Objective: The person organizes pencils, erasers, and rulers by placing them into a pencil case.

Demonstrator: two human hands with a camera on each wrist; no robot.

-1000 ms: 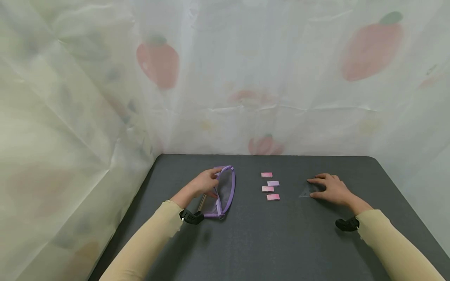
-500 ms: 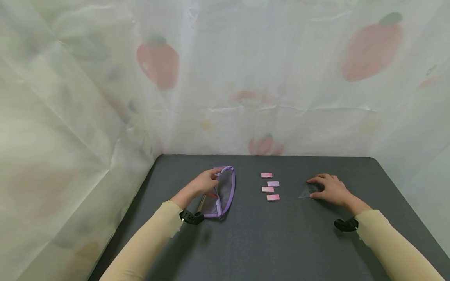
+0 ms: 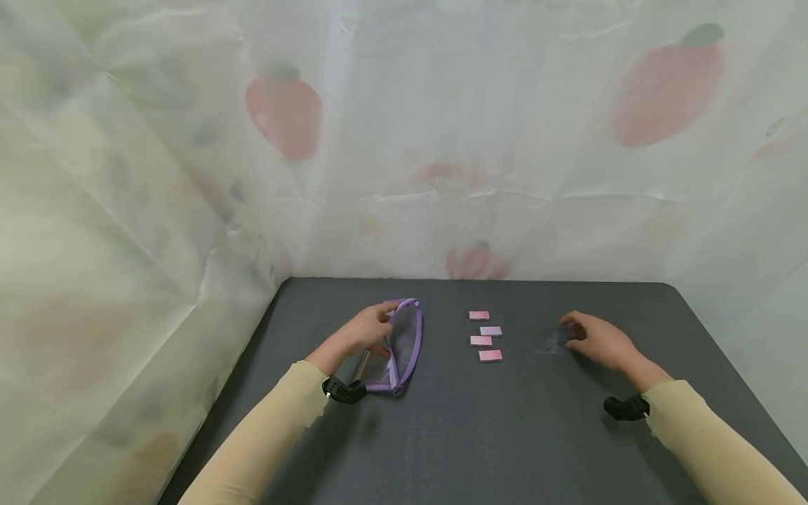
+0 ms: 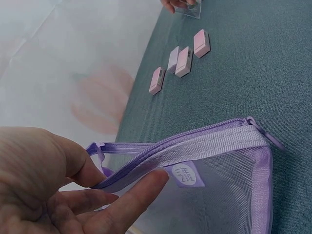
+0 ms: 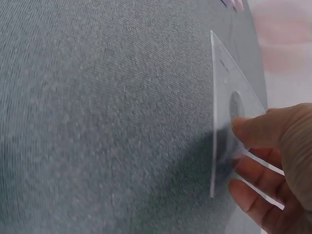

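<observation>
right hand (image 3: 600, 341) has just tipped the clear triangle ruler (image 5: 229, 107) off the desk (image 3: 505, 421), pinching it; left hand (image 3: 366, 330) keeps pinching the purple pouch (image 3: 404, 347) open

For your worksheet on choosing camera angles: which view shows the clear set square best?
The right wrist view: the set square fills the frame, its edge and round hole plain, pinched by the right hand. The head view shows only a faint grey patch; the left wrist view catches one corner.
</observation>
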